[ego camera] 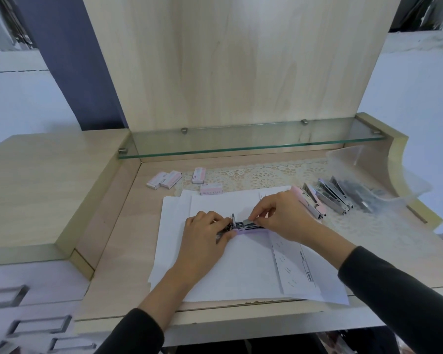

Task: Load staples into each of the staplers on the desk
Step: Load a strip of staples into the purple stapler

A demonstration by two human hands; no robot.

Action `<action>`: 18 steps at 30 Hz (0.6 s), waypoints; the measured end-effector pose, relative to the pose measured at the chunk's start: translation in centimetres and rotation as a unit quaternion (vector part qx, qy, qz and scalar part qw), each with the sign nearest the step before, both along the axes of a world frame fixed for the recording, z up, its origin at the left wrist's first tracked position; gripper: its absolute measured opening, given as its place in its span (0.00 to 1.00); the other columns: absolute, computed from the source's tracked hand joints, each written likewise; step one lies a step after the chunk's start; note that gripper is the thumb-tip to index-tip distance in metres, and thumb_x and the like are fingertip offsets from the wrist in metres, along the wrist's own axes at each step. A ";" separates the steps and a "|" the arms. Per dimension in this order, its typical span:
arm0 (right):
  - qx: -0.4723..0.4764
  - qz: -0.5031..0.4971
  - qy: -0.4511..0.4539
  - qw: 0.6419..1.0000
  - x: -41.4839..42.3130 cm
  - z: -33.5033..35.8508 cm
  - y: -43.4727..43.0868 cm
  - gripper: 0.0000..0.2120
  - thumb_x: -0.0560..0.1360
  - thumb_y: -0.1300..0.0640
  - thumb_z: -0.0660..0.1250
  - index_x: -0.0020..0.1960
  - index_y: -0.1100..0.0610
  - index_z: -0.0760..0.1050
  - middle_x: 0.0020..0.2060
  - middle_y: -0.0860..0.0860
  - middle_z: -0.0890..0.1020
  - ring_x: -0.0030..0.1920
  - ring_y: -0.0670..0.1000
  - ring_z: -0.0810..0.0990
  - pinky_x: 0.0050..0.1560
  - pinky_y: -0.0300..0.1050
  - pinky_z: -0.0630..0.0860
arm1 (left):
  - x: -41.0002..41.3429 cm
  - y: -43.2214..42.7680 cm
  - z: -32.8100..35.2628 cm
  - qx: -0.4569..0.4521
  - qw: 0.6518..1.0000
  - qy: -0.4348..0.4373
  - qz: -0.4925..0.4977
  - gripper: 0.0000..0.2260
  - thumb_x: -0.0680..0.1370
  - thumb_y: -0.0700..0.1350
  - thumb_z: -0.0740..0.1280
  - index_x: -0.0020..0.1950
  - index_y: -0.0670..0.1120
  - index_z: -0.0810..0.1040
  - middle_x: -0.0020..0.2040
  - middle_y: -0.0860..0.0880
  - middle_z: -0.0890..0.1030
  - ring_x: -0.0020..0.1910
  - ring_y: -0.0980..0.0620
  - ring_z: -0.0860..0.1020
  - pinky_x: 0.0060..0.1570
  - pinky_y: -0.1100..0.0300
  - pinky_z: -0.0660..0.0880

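Left grip (pixel 206 229) is curled around the rear end of a lilac stapler (pixel 251 230), thumb along its near edge, pinning it flat on the paper sheets (pixel 241 267) that cover the middle of the counter (pixel 128 251). The stapler lies lengthwise from left to right with its metal channel exposed on top. Right grip (pixel 279 215) pinches a grey staple strip (pixel 250 221) between thumb and forefinger, holding it on the open channel (whether the strip is fully seated cannot be told).

Behind the sheets, toward the back left, lie four pink staple boxes (pixel 211 189): two touch each other on the bare counter, one sits on the edge of the lace mat (pixel 266 175), and one sits at the far edge of the paper. To the right of the hands the other staplers (pixel 335 198) lie side by side in a row on the mat, the nearest pink, the rest silver and dark. A clear plastic tub (pixel 394 175) lies tipped over just beyond them, its mouth at the row's far end. A glass shelf (pixel 241 146) runs along the back, and drawers (pixel 36 302) stand at the lower left.
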State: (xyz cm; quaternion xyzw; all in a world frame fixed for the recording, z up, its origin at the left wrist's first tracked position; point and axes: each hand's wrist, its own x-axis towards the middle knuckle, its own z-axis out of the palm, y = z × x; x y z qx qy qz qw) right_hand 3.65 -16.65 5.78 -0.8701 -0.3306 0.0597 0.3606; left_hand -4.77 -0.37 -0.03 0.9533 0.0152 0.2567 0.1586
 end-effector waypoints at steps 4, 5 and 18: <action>0.003 0.008 -0.006 1.000 0.1 -0.5 0.1 0.06 0.66 0.67 0.71 0.37 0.57 0.83 0.36 0.53 0.84 0.30 0.38 0.75 0.33 0.28 0.71 | 0.0 0.0 0.0 -0.003 1.000 -0.003 -0.002 0.10 0.68 0.50 0.68 0.42 0.46 0.82 0.36 0.51 0.80 0.34 0.48 0.76 0.36 0.58 0.65; 0.004 0.010 -0.009 1.000 0.1 -0.6 0.1 0.06 0.66 0.67 0.71 0.37 0.57 0.83 0.36 0.53 0.84 0.30 0.39 0.75 0.34 0.28 0.71 | 0.0 0.0 0.0 -0.001 1.000 -0.006 -0.002 0.10 0.68 0.51 0.68 0.42 0.46 0.82 0.36 0.51 0.80 0.33 0.48 0.76 0.35 0.58 0.65; 0.012 0.016 -0.012 1.000 0.1 -1.1 0.3 0.05 0.65 0.65 0.72 0.36 0.56 0.83 0.33 0.45 0.82 0.33 0.43 0.77 0.38 0.23 0.64 | 0.0 0.1 -0.1 0.000 1.000 -0.020 -0.012 0.17 0.71 0.56 0.60 0.42 0.47 0.82 0.35 0.51 0.80 0.33 0.48 0.76 0.35 0.59 0.65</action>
